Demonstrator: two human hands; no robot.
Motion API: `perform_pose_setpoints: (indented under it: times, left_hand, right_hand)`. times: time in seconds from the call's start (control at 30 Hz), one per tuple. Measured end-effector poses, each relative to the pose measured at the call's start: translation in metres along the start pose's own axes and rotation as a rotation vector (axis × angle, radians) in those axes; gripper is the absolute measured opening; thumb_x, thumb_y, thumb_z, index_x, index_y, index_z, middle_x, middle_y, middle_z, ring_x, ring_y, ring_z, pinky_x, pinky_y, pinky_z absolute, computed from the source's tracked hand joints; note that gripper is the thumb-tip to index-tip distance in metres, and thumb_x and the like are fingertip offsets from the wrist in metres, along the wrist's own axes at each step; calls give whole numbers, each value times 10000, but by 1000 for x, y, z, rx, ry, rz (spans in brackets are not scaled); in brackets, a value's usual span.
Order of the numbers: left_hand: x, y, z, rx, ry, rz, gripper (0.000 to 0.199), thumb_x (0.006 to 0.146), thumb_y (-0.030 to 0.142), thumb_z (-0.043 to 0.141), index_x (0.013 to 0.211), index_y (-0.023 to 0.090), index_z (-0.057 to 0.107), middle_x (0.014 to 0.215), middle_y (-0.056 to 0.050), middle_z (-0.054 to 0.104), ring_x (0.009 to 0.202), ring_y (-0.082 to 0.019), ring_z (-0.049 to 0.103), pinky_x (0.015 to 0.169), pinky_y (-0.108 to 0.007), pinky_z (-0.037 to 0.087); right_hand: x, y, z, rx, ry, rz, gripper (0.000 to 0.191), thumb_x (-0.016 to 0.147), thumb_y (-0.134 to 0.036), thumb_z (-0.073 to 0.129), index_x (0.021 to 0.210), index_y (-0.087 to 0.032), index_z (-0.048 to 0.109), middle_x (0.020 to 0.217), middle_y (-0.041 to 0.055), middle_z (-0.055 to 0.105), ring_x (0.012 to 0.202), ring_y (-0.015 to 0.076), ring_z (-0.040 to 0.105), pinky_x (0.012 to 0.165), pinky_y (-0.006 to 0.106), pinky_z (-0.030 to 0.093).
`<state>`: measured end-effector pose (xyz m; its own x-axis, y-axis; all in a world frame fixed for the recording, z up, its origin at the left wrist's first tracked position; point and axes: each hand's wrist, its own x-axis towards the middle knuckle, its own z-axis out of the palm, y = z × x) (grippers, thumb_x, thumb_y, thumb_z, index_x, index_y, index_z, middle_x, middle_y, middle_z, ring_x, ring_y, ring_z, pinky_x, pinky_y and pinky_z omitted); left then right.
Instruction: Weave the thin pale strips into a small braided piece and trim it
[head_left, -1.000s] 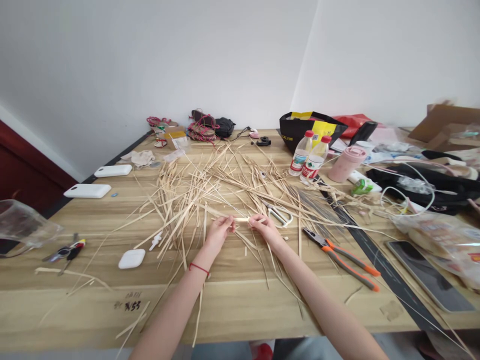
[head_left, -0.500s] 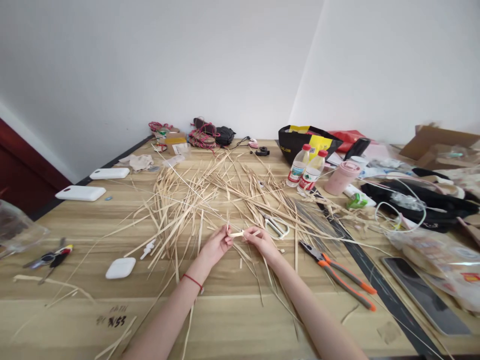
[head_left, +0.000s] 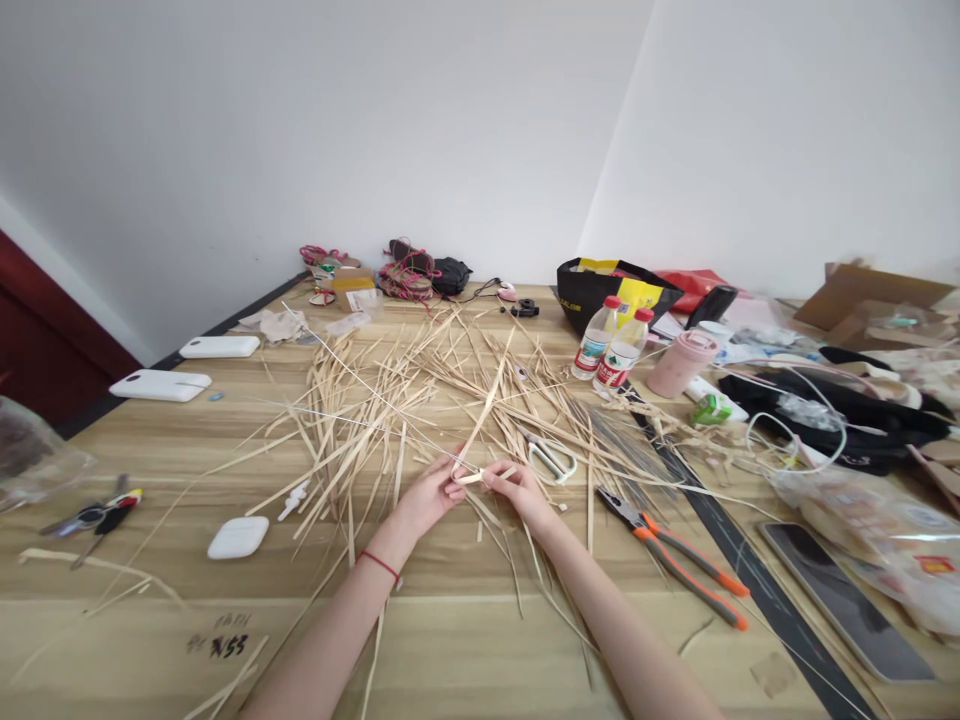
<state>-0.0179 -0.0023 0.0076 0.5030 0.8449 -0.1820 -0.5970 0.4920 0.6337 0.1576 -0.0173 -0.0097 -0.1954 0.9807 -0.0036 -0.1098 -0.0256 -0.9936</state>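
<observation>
My left hand (head_left: 433, 495), with a red string at its wrist, pinches one side of a small pale strip piece (head_left: 470, 478). The fingertips of my right hand (head_left: 517, 487) are closed on its other side. A long flat pale strip (head_left: 491, 398) rises from my left fingers, away from me. Thin white strands (head_left: 360, 380) run from the held piece toward the back left. Beyond my hands lies a loose pile of straw-coloured strips (head_left: 360, 410). White-handled scissors (head_left: 551, 460) rest at the pile's right side.
Orange-handled pliers (head_left: 675, 555) lie right of my right forearm, with a phone (head_left: 844, 600) further right. Two bottles (head_left: 619, 350), a pink cup (head_left: 681, 362) and a black bag (head_left: 581, 295) stand behind. At left are a white case (head_left: 238, 538) and dark tools (head_left: 97, 515).
The long flat strip now stands up from my left fingers. The white strands have shifted, meeting the piece nearer my right hand. Both hands stay close together.
</observation>
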Motion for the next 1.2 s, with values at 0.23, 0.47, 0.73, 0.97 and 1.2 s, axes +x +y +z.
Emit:
perform_pose_setpoints:
  times: [0.23, 0.47, 0.73, 0.97, 1.2]
  left_hand:
    - [-1, 0, 1, 72, -36, 41, 128, 686, 131, 674, 788, 149, 599, 680, 19, 512, 517, -38, 406, 501, -177, 347]
    - [0, -7, 2, 247, 74, 182, 369, 600, 127, 727, 954, 176, 637, 827, -14, 612, 691, -113, 543, 642, -240, 415]
    - [-1, -12, 10, 303, 95, 226, 223, 628, 235, 728, 796, 139, 617, 648, 10, 557, 551, -86, 481, 552, -221, 373]
    - [-5, -11, 22, 278, 95, 216, 329, 640, 409, 715, 633, 143, 521, 577, 30, 455, 536, -87, 426, 536, -224, 358]
    - [-5, -11, 26, 273, 125, 203, 292, 677, 353, 693, 612, 152, 492, 587, 41, 426, 548, -87, 425, 554, -228, 373]
  right_hand:
    - [3, 4, 0, 133, 16, 56, 293, 613, -443, 726, 693, -175, 637, 640, 0, 605, 609, 130, 520, 645, 261, 383]
    - [-1, -4, 9, 401, -78, 161, 254, 584, -381, 758, 669, -177, 633, 678, 17, 616, 693, 155, 569, 710, 281, 423]
    - [-8, -12, 22, 402, -140, 167, 256, 602, -418, 732, 657, -189, 633, 749, 38, 632, 769, 182, 579, 743, 308, 443]
    - [-6, -10, 21, 306, -89, 189, 278, 561, -436, 749, 656, -196, 644, 677, 25, 629, 682, 179, 582, 718, 314, 451]
    - [-10, -13, 21, 264, -75, 148, 237, 613, -411, 724, 668, -194, 645, 667, 20, 630, 663, 167, 576, 693, 296, 438]
